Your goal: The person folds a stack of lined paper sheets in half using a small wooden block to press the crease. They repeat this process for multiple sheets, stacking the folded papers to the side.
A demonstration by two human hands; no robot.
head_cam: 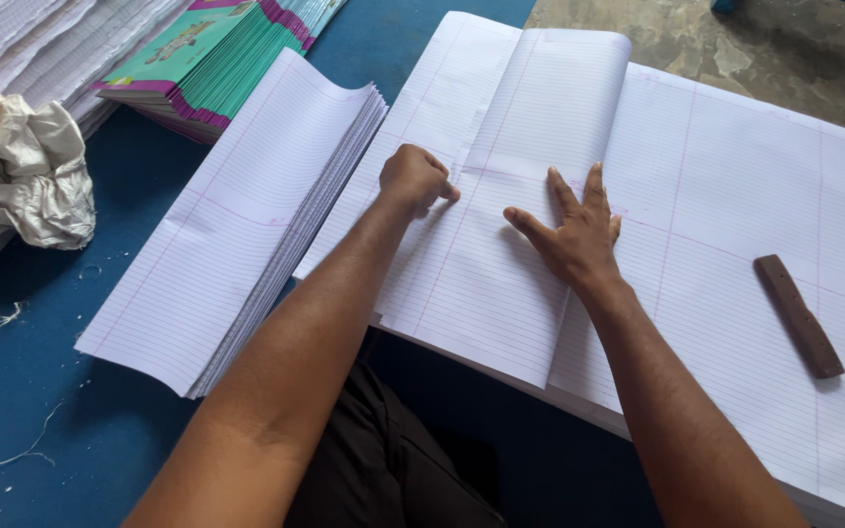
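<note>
the folded ruled sheet [501, 264] lies on top of the large pile of ruled sheets [735, 196], at the pile's left end, its upper part curling over in a soft roll. the left hand [415, 181] is curled into a loose fist, knuckles pressing on the folded ruled sheet near the pile's left edge; whether it pinches paper i cannot tell. the right hand [574, 235] lies flat just right of it, fingers spread wide, palm down on the same sheet. a brown wooden stick [799, 315] rests on the pile well to the right. left of the pile, a stack of folded sheets [246, 225] sits on the blue surface [31, 391], with green-covered booklets [227, 54] beyond it and a crumpled white sack [12, 176] further left.
</note>
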